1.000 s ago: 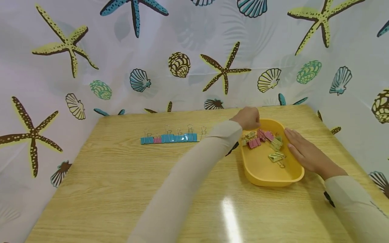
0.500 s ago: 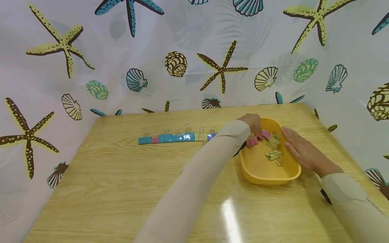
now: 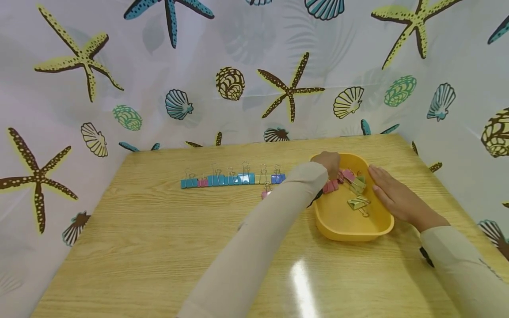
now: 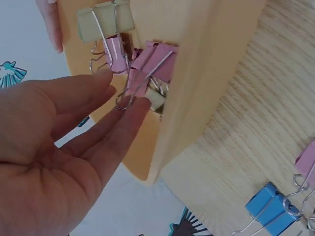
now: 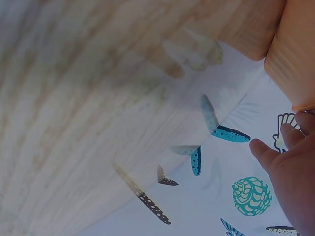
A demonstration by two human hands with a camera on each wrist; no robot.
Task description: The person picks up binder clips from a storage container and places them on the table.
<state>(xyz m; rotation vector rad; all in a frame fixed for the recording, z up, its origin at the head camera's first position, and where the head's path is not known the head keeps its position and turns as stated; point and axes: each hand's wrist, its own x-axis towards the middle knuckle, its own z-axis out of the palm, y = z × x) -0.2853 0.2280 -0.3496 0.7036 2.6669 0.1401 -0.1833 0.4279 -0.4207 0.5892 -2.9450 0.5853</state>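
In the head view, my left hand [image 3: 329,162] reaches over the left rim of a yellow plastic basin [image 3: 342,229]. The left wrist view has the left hand's [image 4: 74,142] thumb and fingertips at the wire handle of a pink binder clip [image 4: 160,64]. Those fingers are fairly straight, with a gap between them. A pale green clip [image 4: 106,22] and a smaller pink clip [image 4: 116,54] lie beside it. Straight-fingered, my right hand [image 3: 401,198] rests against the basin's right wall. A yellow-green clip [image 3: 359,203] lies apart on the basin floor.
On the wooden table [image 3: 159,247], left of the basin, stands a row of binder clips: several blue ones [image 3: 216,180], a pink one [image 3: 203,182], a yellow one [image 3: 262,179] and a darker blue one [image 3: 278,179]. Another pink clip [image 3: 265,193] sits before the row, partly behind the left sleeve.
My left hand has moved down into the basin from above its far left rim. Its forearm has shifted right, uncovering the darker blue clip and the pink clip before the row. The right hand stays put.
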